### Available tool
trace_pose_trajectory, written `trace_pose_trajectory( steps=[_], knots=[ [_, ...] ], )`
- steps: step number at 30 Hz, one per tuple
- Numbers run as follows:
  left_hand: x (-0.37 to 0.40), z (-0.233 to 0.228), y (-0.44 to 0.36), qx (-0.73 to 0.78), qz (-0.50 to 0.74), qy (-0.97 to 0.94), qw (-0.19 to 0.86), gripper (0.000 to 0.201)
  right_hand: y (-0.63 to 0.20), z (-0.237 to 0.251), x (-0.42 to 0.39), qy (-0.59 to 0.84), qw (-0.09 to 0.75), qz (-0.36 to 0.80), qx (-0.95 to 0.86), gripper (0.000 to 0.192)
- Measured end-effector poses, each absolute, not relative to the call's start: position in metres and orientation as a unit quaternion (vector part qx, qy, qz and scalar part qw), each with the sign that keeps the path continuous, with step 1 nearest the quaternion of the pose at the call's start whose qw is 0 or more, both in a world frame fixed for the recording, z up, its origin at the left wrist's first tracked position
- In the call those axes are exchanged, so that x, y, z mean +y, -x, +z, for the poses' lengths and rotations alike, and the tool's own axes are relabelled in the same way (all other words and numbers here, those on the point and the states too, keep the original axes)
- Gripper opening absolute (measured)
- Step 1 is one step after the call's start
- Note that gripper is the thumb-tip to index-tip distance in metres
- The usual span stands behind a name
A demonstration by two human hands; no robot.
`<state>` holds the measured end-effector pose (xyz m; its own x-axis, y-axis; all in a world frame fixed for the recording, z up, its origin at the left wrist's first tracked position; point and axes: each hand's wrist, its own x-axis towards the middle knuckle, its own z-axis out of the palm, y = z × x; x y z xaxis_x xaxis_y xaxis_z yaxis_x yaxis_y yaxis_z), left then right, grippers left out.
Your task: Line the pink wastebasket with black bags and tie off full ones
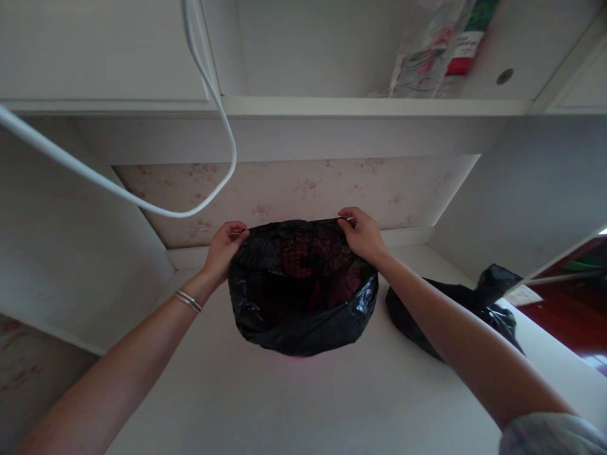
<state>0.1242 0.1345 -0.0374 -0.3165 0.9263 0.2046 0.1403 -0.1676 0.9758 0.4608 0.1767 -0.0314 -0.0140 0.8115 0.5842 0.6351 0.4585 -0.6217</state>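
Both hands, left hand (226, 248) and right hand (363, 235), pinch the black bag's (303, 309) far rim at twelve o'clock; the thin plastic may tear or slip off the basket.

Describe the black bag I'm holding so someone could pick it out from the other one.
On the white desk surface under the shelf, it is the black bag in the middle. Left hand and right hand pinch its far rim. Unlike the crumpled black bag to the right, it stands open over a reddish basket.
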Motion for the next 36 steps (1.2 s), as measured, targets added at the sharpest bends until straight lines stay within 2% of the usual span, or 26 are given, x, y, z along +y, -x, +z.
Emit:
trace_pose_trajectory(
  steps=[5, 12, 16, 18, 22, 28, 30, 32, 34, 36],
  knots=[
    [0.138, -0.032, -0.13, 0.559, 0.579, -0.519, 0.288, 0.023, -0.458, -0.025, 0.167, 0.455, 0.455, -0.015, -0.765, 0.023],
    [0.139, -0.024, -0.126, 0.573, 0.479, -0.55, 0.374, 0.039, -0.451, -0.015, 0.154, 0.419, 0.374, -0.108, -0.82, 0.039],
    [0.141, -0.025, -0.125, 0.57, 0.438, -0.57, 0.397, 0.039, -0.445, -0.012, 0.15, 0.403, 0.356, -0.132, -0.833, 0.042],
    [0.143, -0.025, -0.125, 0.577, 0.454, -0.579, 0.356, 0.031, -0.442, -0.012, 0.15, 0.389, 0.356, -0.137, -0.838, 0.042],
    [0.142, -0.021, -0.126, 0.566, 0.532, -0.595, 0.207, 0.011, -0.441, -0.013, 0.15, 0.365, 0.389, -0.139, -0.834, 0.037],
    [0.122, -0.013, -0.122, 0.525, 0.619, -0.579, 0.073, 0.018, -0.447, -0.005, 0.14, 0.365, 0.495, -0.132, -0.778, 0.025],
    [0.11, -0.01, -0.117, 0.521, 0.636, -0.567, 0.059, 0.02, -0.451, 0.001, 0.132, 0.375, 0.541, -0.105, -0.745, 0.022],
    [0.094, -0.007, -0.111, 0.516, 0.644, -0.561, 0.059, 0.025, -0.458, 0.004, 0.119, 0.396, 0.567, -0.014, -0.723, 0.023],
    [0.073, -0.006, -0.103, 0.513, 0.649, -0.56, 0.057, 0.029, -0.47, 0.003, 0.105, 0.418, 0.552, 0.119, -0.712, 0.034],
    [0.052, -0.009, -0.093, 0.51, 0.657, -0.549, 0.085, 0.029, -0.484, -0.002, 0.091, 0.436, 0.499, 0.242, -0.709, 0.048]
  ],
)
